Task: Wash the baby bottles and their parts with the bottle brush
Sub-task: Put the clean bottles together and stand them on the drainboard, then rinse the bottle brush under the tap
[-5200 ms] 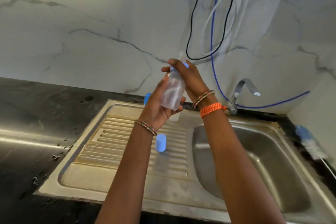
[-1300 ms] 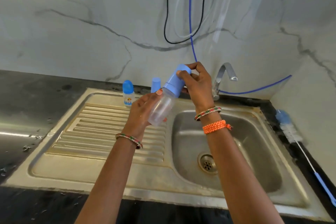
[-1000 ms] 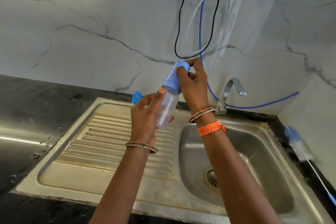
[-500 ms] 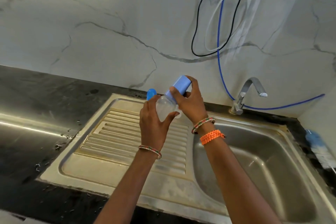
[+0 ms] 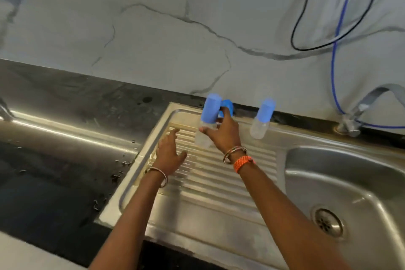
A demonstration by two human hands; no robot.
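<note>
My right hand point(image 5: 221, 136) grips a clear baby bottle with a blue cap point(image 5: 210, 112) and holds it upright on the ribbed drainboard point(image 5: 219, 182) near its back edge. My left hand point(image 5: 169, 153) hovers just left of it, fingers spread and holding nothing. A second capped bottle point(image 5: 262, 118) stands on the drainboard's back rim to the right. Another blue-topped bottle point(image 5: 228, 104) peeks out behind my right hand, mostly hidden. The bottle brush is out of view.
The steel sink basin point(image 5: 350, 182) with its drain point(image 5: 327, 222) lies to the right, the tap point(image 5: 359, 114) behind it. Black and blue hoses point(image 5: 334, 61) hang on the marble wall. Wet black counter point(image 5: 54, 138) stretches to the left.
The bottle, held in both hands in the air, has come down onto the drainboard in my right hand alone. My left hand has let go of it and opened. The view swung left.
</note>
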